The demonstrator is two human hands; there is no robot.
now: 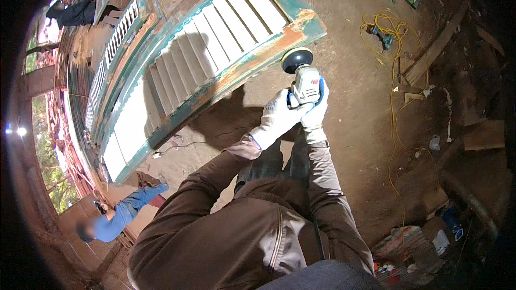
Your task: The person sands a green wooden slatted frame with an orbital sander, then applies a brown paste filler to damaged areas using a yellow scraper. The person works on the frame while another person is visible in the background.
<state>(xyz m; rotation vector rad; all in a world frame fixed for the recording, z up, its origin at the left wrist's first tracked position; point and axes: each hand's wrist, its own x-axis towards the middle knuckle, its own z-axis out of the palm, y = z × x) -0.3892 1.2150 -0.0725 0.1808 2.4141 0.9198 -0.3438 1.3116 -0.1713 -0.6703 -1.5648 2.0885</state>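
Dirt floor spreads beneath two other people: one person in dark clothes far left, one person in blue near left. One sander sits mid-scene, fingers of both the left glove and right glove curled closed around it. Its one round pad is by the right end of one slatted shutter. One yellow cord lies far right.
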